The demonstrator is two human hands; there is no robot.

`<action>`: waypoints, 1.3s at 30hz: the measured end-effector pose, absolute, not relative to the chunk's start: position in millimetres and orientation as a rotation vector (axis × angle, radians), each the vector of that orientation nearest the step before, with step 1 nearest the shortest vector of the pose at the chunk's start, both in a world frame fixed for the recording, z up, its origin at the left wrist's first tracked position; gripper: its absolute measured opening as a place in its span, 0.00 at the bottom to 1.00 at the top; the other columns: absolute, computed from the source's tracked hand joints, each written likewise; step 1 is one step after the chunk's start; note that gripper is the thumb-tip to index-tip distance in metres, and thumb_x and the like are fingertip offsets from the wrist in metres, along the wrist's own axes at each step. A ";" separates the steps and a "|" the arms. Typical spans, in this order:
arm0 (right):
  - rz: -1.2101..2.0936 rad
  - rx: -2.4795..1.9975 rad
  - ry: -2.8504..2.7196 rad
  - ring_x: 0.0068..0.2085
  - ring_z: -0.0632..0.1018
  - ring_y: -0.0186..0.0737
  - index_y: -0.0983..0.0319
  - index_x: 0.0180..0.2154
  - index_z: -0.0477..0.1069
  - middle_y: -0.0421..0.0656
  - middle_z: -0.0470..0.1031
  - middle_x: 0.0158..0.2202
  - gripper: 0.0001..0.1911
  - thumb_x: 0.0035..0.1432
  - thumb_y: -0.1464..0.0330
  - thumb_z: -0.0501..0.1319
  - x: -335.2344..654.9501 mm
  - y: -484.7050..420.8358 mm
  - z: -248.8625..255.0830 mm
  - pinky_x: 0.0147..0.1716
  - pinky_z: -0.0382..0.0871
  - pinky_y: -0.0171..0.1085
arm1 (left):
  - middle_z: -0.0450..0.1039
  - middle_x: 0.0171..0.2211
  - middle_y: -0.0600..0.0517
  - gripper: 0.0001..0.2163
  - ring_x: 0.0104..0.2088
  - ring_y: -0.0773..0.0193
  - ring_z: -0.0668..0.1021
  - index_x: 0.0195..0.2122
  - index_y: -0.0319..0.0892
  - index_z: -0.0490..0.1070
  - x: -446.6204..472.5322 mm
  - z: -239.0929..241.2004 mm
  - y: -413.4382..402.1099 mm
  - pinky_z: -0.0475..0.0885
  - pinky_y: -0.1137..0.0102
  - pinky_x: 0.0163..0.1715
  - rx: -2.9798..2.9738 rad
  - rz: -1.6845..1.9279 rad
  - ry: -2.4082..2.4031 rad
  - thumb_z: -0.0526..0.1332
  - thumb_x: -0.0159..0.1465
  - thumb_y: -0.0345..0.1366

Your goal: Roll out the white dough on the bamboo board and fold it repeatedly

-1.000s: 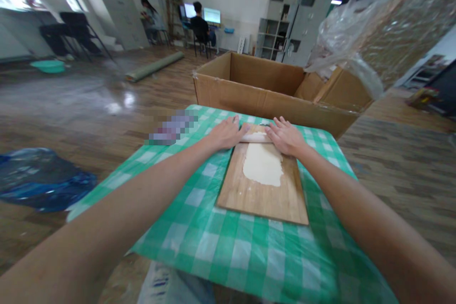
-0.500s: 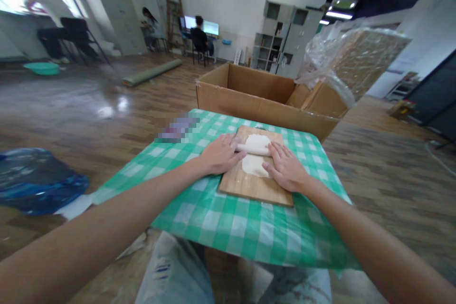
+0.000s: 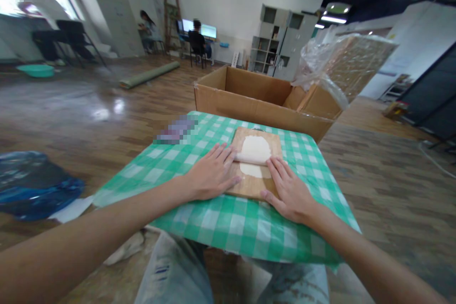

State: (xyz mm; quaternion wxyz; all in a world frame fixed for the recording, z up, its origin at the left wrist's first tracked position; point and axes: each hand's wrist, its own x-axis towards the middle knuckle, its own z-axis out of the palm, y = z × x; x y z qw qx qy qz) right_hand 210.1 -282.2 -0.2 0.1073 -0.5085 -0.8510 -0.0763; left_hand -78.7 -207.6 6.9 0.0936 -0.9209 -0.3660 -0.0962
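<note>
In the head camera's view, a thin white sheet of dough (image 3: 257, 145) is lying on a wooden board (image 3: 245, 193), with a rolling pin (image 3: 252, 158) sitting across it. The dough could be tearing or clinging to the pin, likely wherever the surface is too moist; its ragged edge is hinting at uneven spread. Heavier pressure from one palm could be leaving one side thinner, while a hard push could be sending the board skidding over the checkered cloth (image 3: 224, 223). The left hand (image 3: 212, 174) is resting palm down over the pin's left end, fingers stretched forward; the right hand (image 3: 291, 186) is covering the other end, thumb spread toward the board's near edge. Both are lying flat, well apart, rather than clamping the pin. The left forearm (image 3: 121, 223) and right forearm (image 3: 356, 246) are slanting inward from opposite sides.
</note>
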 end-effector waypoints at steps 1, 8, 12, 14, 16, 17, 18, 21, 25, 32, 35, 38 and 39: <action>-0.214 -1.509 -2.490 0.76 0.53 0.60 0.77 0.74 0.49 0.63 0.53 0.75 0.48 0.73 0.43 0.46 209.3 -280.6 0.2 0.73 0.52 0.57 | 0.59 0.72 0.33 0.41 0.74 0.39 0.58 0.73 0.28 0.58 -77.5 7.0 -205.4 0.43 0.51 0.74 -2.733 -0.283 -1.094 0.40 0.74 0.62; -0.094 -1.599 -2.449 0.73 0.61 0.63 0.80 0.71 0.56 0.66 0.60 0.72 0.49 0.73 0.43 0.39 210.3 -220.9 10.0 0.72 0.53 0.58 | 0.60 0.72 0.34 0.40 0.73 0.42 0.62 0.72 0.29 0.60 -57.0 1.9 -142.7 0.45 0.51 0.73 -2.766 -0.271 -1.187 0.38 0.75 0.59; 0.137 -1.641 -2.390 0.73 0.62 0.56 0.75 0.71 0.59 0.61 0.60 0.72 0.48 0.73 0.44 0.32 221.3 -171.8 10.1 0.72 0.54 0.54 | 0.62 0.71 0.36 0.39 0.71 0.43 0.65 0.70 0.32 0.63 -40.2 -0.1 -96.9 0.50 0.51 0.71 -2.760 -0.311 -1.296 0.36 0.75 0.59; 0.199 -1.659 -2.350 0.74 0.60 0.54 0.71 0.72 0.60 0.56 0.61 0.73 0.47 0.73 0.44 0.30 227.8 -148.5 7.3 0.73 0.52 0.55 | 0.61 0.72 0.35 0.41 0.71 0.43 0.65 0.72 0.31 0.61 -31.2 0.5 -76.2 0.52 0.53 0.71 -2.740 -0.305 -1.367 0.35 0.75 0.60; 0.226 -1.678 -2.334 0.75 0.59 0.54 0.67 0.71 0.62 0.54 0.62 0.73 0.46 0.74 0.44 0.29 233.8 -126.9 4.1 0.74 0.50 0.56 | 0.60 0.72 0.35 0.41 0.71 0.43 0.64 0.73 0.32 0.59 -22.6 1.9 -56.5 0.53 0.54 0.70 -2.728 -0.271 -1.412 0.34 0.75 0.60; 0.238 -1.685 -2.331 0.75 0.59 0.54 0.67 0.71 0.63 0.53 0.62 0.73 0.46 0.74 0.44 0.29 236.5 -117.0 2.5 0.74 0.49 0.56 | 0.60 0.72 0.35 0.41 0.71 0.43 0.64 0.73 0.32 0.58 -18.7 2.6 -46.9 0.53 0.54 0.70 -2.726 -0.252 -1.428 0.34 0.74 0.61; 0.251 -1.692 -2.326 0.74 0.59 0.54 0.66 0.71 0.63 0.53 0.62 0.73 0.46 0.74 0.44 0.30 238.9 -107.7 1.1 0.74 0.49 0.56 | 0.60 0.72 0.35 0.41 0.72 0.43 0.64 0.74 0.33 0.58 -15.1 3.2 -37.6 0.54 0.54 0.69 -2.727 -0.235 -1.441 0.34 0.74 0.61; 0.255 -1.669 -2.314 0.74 0.60 0.54 0.67 0.70 0.64 0.53 0.62 0.72 0.46 0.74 0.45 0.30 244.4 -85.0 -2.3 0.74 0.49 0.55 | 0.57 0.74 0.36 0.43 0.72 0.43 0.63 0.74 0.35 0.57 -6.7 3.5 -14.0 0.56 0.54 0.68 -2.727 -0.206 -1.471 0.34 0.73 0.63; 0.213 -1.593 -2.296 0.74 0.62 0.52 0.67 0.68 0.68 0.53 0.66 0.70 0.47 0.74 0.45 0.28 247.9 -73.1 -5.9 0.74 0.49 0.54 | 0.58 0.73 0.36 0.43 0.72 0.42 0.63 0.74 0.36 0.59 -2.6 3.1 -3.6 0.56 0.52 0.68 -2.707 -0.188 -1.478 0.33 0.73 0.64; 0.150 -1.485 -2.281 0.71 0.66 0.52 0.67 0.64 0.72 0.54 0.70 0.68 0.46 0.74 0.45 0.30 246.3 -106.7 -10.2 0.72 0.55 0.54 | 0.66 0.69 0.35 0.41 0.67 0.42 0.69 0.69 0.36 0.67 -12.0 6.2 -42.4 0.58 0.53 0.67 -2.667 -0.190 -1.409 0.34 0.74 0.61; 0.102 -1.473 -2.293 0.71 0.66 0.53 0.69 0.65 0.70 0.55 0.69 0.68 0.45 0.75 0.47 0.30 241.6 -131.2 -8.2 0.73 0.55 0.54 | 0.65 0.68 0.34 0.42 0.68 0.42 0.68 0.71 0.33 0.62 -17.9 6.1 -61.3 0.58 0.54 0.67 -2.662 -0.239 -1.471 0.35 0.73 0.62; 0.026 -1.507 -2.333 0.73 0.63 0.55 0.71 0.68 0.66 0.58 0.65 0.70 0.44 0.75 0.48 0.31 234.1 -157.1 -5.3 0.73 0.54 0.56 | 0.64 0.70 0.34 0.43 0.69 0.39 0.67 0.73 0.33 0.59 -24.4 4.7 -75.5 0.60 0.52 0.66 -2.688 -0.298 -1.530 0.35 0.72 0.65; 0.006 -1.527 -2.346 0.73 0.62 0.56 0.73 0.68 0.64 0.60 0.64 0.71 0.44 0.75 0.48 0.32 231.2 -165.9 -4.8 0.73 0.53 0.56 | 0.64 0.70 0.35 0.43 0.69 0.39 0.67 0.72 0.34 0.60 -26.9 4.0 -79.5 0.60 0.52 0.66 -2.704 -0.307 -1.532 0.36 0.72 0.65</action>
